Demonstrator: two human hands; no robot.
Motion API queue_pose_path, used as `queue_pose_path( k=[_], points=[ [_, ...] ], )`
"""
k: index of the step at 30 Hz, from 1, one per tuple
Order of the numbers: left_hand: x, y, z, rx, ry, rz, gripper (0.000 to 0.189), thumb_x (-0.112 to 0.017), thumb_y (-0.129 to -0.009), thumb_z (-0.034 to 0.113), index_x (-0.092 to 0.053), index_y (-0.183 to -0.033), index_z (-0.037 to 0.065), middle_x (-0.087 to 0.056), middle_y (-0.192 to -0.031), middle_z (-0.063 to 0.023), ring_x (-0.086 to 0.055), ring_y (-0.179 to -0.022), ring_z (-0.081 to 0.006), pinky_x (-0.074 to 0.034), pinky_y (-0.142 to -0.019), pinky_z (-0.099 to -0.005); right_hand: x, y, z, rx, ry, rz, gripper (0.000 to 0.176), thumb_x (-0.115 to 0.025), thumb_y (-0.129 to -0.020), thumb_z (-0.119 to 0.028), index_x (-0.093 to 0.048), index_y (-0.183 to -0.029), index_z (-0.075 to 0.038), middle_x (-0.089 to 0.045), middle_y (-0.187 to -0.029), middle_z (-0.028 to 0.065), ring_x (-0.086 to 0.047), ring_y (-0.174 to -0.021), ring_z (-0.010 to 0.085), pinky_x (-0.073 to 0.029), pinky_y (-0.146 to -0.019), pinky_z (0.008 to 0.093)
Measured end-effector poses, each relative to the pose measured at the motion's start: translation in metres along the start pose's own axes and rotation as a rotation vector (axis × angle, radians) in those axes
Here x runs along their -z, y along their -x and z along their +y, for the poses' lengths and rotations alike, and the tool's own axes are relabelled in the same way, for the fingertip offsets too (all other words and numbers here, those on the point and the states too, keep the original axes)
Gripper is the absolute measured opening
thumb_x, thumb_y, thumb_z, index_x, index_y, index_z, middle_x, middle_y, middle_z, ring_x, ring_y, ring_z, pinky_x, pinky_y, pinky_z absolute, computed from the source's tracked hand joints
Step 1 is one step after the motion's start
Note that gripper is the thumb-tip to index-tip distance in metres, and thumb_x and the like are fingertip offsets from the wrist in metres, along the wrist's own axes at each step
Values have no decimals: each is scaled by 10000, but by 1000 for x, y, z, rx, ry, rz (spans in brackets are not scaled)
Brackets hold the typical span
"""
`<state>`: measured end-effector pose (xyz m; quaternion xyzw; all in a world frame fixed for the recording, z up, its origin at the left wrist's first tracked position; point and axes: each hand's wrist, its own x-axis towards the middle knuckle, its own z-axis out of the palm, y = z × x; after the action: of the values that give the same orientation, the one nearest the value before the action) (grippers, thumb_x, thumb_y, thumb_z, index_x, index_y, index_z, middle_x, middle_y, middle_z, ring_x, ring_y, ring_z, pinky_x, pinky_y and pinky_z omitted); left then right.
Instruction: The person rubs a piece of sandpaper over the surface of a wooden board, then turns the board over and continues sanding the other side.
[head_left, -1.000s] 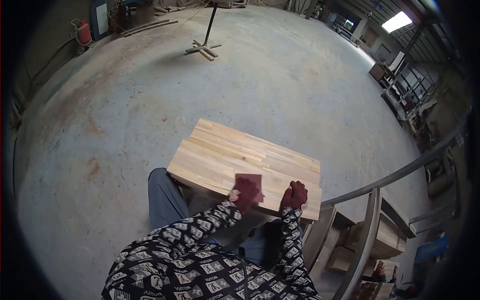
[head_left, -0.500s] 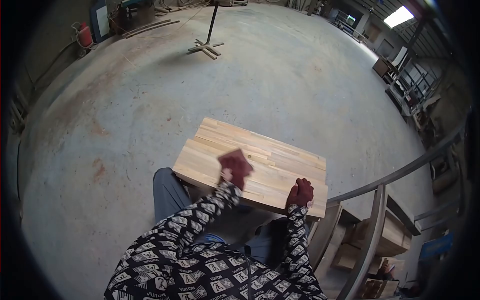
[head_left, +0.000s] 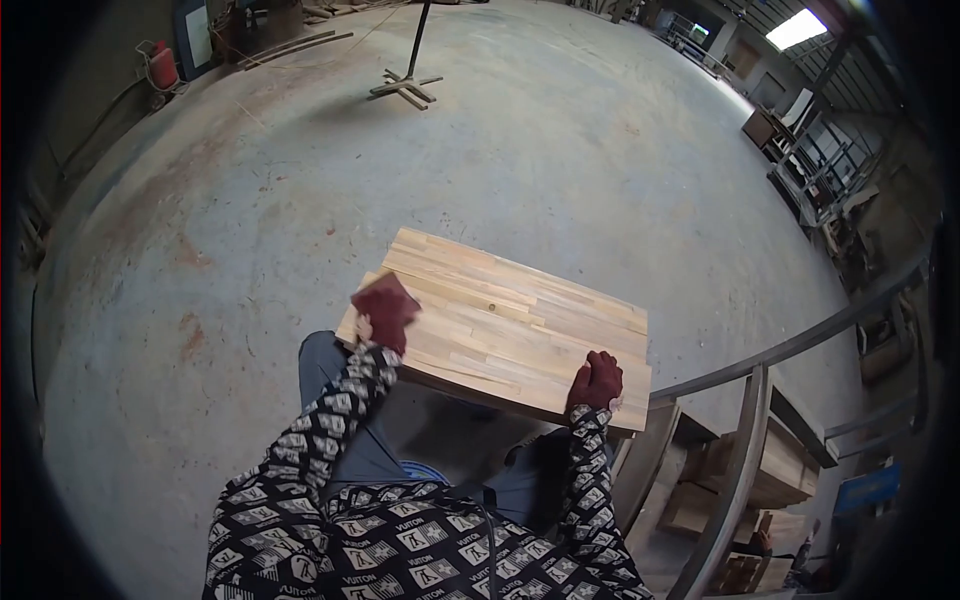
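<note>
Across my knees lie edge-glued wooden panels (head_left: pixel 480 340), pale, with a small dark knot; a stepped outline at both ends suggests two pieces, side by side or overlapping. My left hand (head_left: pixel 388 318), in a maroon glove, presses a reddish-brown sheet of sandpaper (head_left: pixel 372 288) onto the wood near the left end. Part of the sheet is hidden under the glove. My right hand (head_left: pixel 598 380), also gloved in maroon, rests on the near right corner with its fingers laid over the top surface.
To my right stands a metal frame rack (head_left: pixel 745 450) with wooden pieces (head_left: pixel 775 470) inside. Ahead, a pole on a crossed base (head_left: pixel 405 88) stands on the concrete floor (head_left: pixel 520 170). A red fire extinguisher (head_left: pixel 162 68) is at the far left.
My left hand has slid the sandpaper leftward, from the middle of the wood to its left end. My right hand stays at the right corner. The view has shifted slightly.
</note>
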<state>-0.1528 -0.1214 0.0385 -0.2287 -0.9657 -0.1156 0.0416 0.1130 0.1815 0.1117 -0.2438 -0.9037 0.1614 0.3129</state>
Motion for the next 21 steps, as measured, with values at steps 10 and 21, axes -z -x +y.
queue_pose_path(
  k=[10, 21],
  points=[
    [-13, 45, 166, -483, 279, 389, 552, -872, -618, 335, -644, -1065, 105, -617, -1067, -113, -557, -1036, -339, -417, -926, -543, -4, 0, -1, 84, 13, 95, 206, -612, -787, -29, -646, -990, -19, -610, -918, 163, -593, -930, 376, -455, -833, 482],
    [19, 16, 55, -144, -134, -55, 222, -797, -707, 396, -756, -755, 184, -676, -702, -25, -672, -677, -282, -485, -660, -515, -1, -2, -3, 50, -5, 75, 197, -606, -789, -30, -639, -983, -20, -607, -912, 159, -588, -926, 377, -456, -835, 486]
  ],
)
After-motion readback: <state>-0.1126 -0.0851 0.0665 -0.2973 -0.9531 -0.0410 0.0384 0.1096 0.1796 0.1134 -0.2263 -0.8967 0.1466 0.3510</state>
